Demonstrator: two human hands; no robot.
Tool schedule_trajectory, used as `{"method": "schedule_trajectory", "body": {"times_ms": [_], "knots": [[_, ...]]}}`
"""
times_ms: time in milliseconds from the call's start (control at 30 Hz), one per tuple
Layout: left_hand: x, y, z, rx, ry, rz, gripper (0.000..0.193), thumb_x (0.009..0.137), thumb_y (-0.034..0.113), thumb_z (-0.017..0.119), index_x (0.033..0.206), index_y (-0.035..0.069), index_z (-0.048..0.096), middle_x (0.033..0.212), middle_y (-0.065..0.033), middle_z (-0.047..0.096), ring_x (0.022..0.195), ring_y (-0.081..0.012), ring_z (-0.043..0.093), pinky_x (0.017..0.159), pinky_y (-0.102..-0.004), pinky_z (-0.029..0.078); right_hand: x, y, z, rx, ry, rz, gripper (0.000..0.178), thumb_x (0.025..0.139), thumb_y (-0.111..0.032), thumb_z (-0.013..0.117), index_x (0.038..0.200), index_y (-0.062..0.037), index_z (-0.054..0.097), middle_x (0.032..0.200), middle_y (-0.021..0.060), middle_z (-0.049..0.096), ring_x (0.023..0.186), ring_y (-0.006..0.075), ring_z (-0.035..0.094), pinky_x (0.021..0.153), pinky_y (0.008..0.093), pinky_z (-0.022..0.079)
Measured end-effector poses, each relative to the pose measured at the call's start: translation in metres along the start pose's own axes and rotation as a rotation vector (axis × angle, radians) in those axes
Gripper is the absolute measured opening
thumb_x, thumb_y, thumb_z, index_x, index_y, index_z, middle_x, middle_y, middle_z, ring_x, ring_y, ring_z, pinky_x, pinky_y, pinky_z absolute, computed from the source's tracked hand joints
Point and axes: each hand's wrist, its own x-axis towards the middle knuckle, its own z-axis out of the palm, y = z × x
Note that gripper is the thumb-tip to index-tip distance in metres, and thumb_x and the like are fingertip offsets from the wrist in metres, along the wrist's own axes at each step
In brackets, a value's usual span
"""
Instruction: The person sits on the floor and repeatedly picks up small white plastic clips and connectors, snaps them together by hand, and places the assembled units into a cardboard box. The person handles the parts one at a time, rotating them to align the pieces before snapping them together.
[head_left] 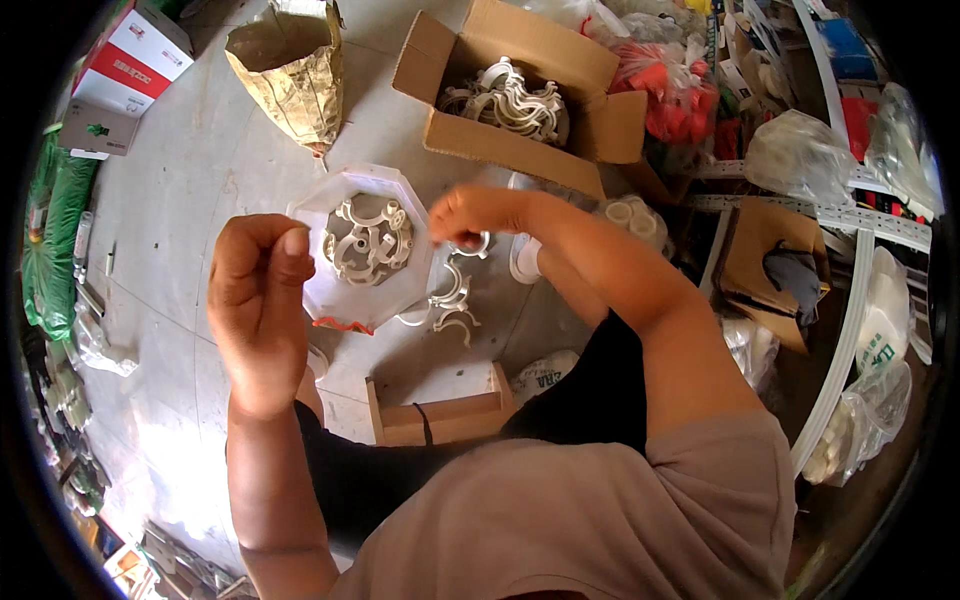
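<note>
My left hand (262, 310) is raised over the near left side of a white octagonal tub (408, 290), thumb and fingers pinched together; whatever lies between them is hidden. Past the tub's right rim, my right hand (485, 212) has its fingers curled downward, slightly blurred, and I cannot make out what they hold. Inside the tub lie several white plastic pipe clamps (360, 270). Loose half-ring clamps (452, 290) rest on the floor to the right of the tub, some below my right hand. A reddish-orange strip (343, 326) shows at the tub's near edge.
An open cardboard box (510, 150) of clamps stands beyond my right hand. A crumpled paper sack (305, 95) is at the far left. Between my legs is a low wooden stool (455, 418). Shelving (860, 215) with plastic bags lines the right; a green bundle (55, 240) lies left.
</note>
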Motion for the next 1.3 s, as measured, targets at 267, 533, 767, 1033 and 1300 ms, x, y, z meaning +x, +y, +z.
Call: {"method": "schedule_trajectory", "body": {"times_ms": [267, 533, 767, 1033, 1300], "knots": [[-0.002, -0.004, -0.015, 0.108, -0.014, -0.075, 0.009, 0.088, 0.007, 0.046, 0.087, 0.000, 0.050, 0.078, -0.0019, 0.045, 0.066, -0.0077, 0.043, 0.062, -0.0198, 0.037, 0.061, 0.200, 0.028, -1.081, 0.534, 0.202, 0.020, 0.068, -0.021, 0.062, 0.084, -0.0093, 0.060, 0.085, 0.0083, 0.057, 0.085, 0.0247, 0.056, 0.065, 0.0375, 0.045], [-0.004, -0.002, -0.023, 0.072, 0.000, -0.166, 0.016, 0.082, 0.014, 0.058, 0.082, -0.001, 0.051, 0.080, -0.0059, 0.047, 0.071, -0.0116, 0.044, 0.066, -0.0200, 0.037, 0.095, 0.225, 0.053, -1.138, 0.674, 0.339, 0.019, 0.082, -0.020, 0.044, 0.094, -0.0150, 0.057, 0.099, 0.0032, 0.052, 0.101, 0.0204, 0.047, 0.083, 0.0411, 0.036], [0.005, 0.001, -0.014, 0.068, -0.046, -0.133, 0.018, 0.088, 0.020, 0.048, 0.086, 0.001, 0.050, 0.079, -0.0070, 0.048, 0.066, -0.0117, 0.045, 0.061, -0.0228, 0.037, 0.082, 0.218, 0.026, -1.228, 0.685, 0.160, 0.015, 0.075, -0.024, 0.051, 0.081, -0.0180, 0.064, 0.089, 0.0015, 0.058, 0.095, 0.0200, 0.049, 0.083, 0.0421, 0.035], [0.023, 0.023, -0.023, -0.541, 0.123, -0.444, 0.017, 0.090, 0.023, 0.043, 0.091, 0.007, 0.048, 0.088, -0.0083, 0.058, 0.069, -0.0117, 0.053, 0.061, -0.0248, 0.045, 0.019, 0.109, 0.014, -0.672, 0.967, -0.344, 0.012, 0.060, -0.018, 0.059, 0.064, -0.0070, 0.057, 0.066, 0.0084, 0.057, 0.072, 0.0273, 0.050, 0.062, 0.0397, 0.039], [0.026, 0.035, -0.017, -0.926, 0.177, -0.286, 0.015, 0.088, 0.017, 0.045, 0.085, 0.004, 0.050, 0.080, -0.0117, 0.058, 0.064, -0.0148, 0.054, 0.058, -0.0265, 0.047, -0.110, -0.091, 0.044, 0.197, 0.806, -0.631, 0.010, 0.078, -0.011, 0.054, 0.085, -0.0037, 0.054, 0.066, 0.0013, 0.055, 0.054, 0.0066, 0.049, 0.053, 0.0216, 0.041]]}}
